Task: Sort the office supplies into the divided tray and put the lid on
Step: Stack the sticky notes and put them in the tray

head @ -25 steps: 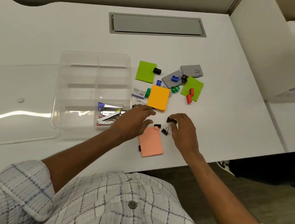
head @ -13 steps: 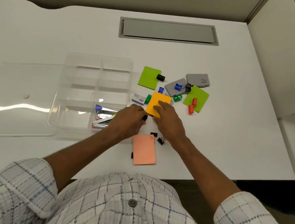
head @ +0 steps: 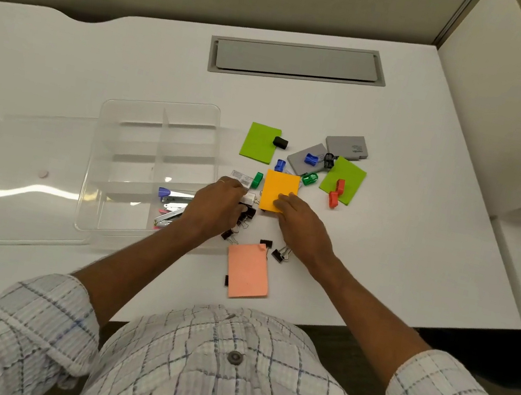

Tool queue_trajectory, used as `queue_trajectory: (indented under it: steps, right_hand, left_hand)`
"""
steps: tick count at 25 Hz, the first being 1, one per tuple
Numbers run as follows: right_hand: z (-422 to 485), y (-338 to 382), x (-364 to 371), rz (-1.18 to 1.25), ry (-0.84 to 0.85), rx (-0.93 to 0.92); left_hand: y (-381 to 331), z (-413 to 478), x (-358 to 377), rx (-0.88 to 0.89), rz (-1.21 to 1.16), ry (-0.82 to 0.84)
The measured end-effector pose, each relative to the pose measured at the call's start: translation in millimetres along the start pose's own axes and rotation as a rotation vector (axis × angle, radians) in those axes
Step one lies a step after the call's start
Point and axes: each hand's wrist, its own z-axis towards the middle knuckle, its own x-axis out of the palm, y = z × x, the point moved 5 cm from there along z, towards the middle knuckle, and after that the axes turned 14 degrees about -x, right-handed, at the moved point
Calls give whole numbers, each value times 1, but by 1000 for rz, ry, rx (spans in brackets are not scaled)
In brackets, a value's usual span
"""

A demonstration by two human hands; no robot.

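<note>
- My left hand (head: 219, 205) is curled over a cluster of black binder clips (head: 247, 212) just right of the tray; the fingers are bent around them, but I cannot tell how firm the hold is.
- My right hand (head: 303, 225) lies flat, fingertips pressing on the near edge of the orange sticky pad (head: 279, 191); nothing is gripped.
- The clear divided tray (head: 162, 117) sits on the white desk (head: 381, 253), with staplers (head: 172, 204) in its near-right compartment. The other compartments look bare.
- The clear lid (head: 28, 184) lies flat to the tray's left, partly under it.
- A pink sticky pad (head: 248, 270) sits near me, loose clips around it.
- Farther off: two green pads (head: 259, 142), two grey boxes (head: 346, 145), and small blue, green, red and black sharpeners (head: 336, 193).
</note>
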Motion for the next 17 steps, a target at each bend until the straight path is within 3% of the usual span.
queue_trajectory:
  steps: [9,13,17]
  right_hand:
    - [-12,21,-61,169,-593,18]
    - [-12,21,-77,274,-710,44]
    - [-12,12,-81,385,-730,125]
  left_hand:
    - [-3,-3,-14,63,-407,-10]
    - [-13,0,-23,139,-559,-108]
    - [-14,2,-24,90,-719,-92]
